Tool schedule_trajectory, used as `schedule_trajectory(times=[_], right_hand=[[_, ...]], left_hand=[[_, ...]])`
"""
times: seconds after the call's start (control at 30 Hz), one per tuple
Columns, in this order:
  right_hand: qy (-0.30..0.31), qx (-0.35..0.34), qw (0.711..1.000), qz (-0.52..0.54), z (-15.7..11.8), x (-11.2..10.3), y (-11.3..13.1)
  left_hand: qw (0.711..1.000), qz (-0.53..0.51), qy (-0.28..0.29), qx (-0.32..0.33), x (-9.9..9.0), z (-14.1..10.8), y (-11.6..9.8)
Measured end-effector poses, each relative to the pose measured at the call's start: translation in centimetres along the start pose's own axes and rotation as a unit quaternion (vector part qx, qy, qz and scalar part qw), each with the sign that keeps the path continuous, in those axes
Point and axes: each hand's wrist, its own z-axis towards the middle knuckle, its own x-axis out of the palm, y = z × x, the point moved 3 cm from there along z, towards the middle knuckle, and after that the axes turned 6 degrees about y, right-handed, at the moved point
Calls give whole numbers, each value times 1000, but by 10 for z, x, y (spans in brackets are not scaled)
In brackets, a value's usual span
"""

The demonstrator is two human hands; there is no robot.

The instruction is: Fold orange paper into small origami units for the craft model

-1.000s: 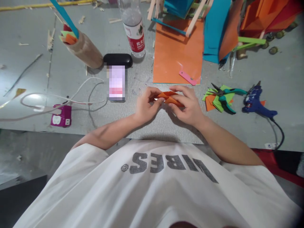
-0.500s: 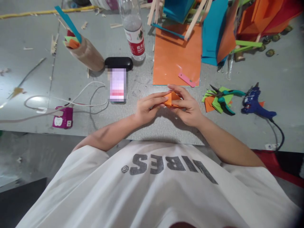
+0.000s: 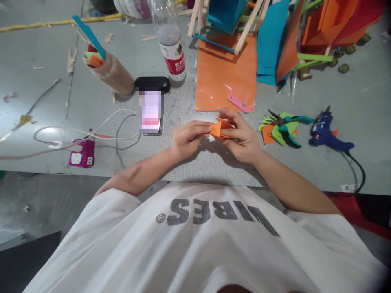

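A small folded piece of orange paper is held between my two hands, just above the table near its front edge. My left hand pinches its left corner with thumb and fingertips. On the other side, my right hand grips it between thumb and fingers, the index finger raised and curved behind it. The fold stands partly open, with a dark gap at its lower side. Beyond my hands lies a large orange sheet in a clear sleeve, bearing a pink strip.
To the right are pliers on green and orange scraps, and a blue glue gun with its cord. On the left stand a phone, a purple adapter with cables, a cardboard tube and a water bottle.
My left fingers have slid slightly left along the orange paper, showing more of its left corner. The fold looks more open. The whole view has shifted slightly.
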Motion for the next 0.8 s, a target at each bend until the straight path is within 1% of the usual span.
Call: schedule_trajectory(times=[0.17, 0.3, 0.47, 0.67, 0.8], right_hand=[[10, -4, 1000, -2, 0, 0, -1], [-6, -16, 1000, -4, -1, 0, -2], [-10, -2, 999, -45, -1, -2, -2], [-46, -71, 991, -103, -1, -3, 2], [-32, -41, 993, -110, -1, -2, 0]], left_hand=[[1000, 8, 18, 11, -1, 1, 0], [999, 10, 36, -4, -1, 0, 1], [998, 9, 55, -29, -1, 0, 0], [995, -18, 37, -90, 3, 1, -1], [992, -34, 24, -120, 6, -1, 0]])
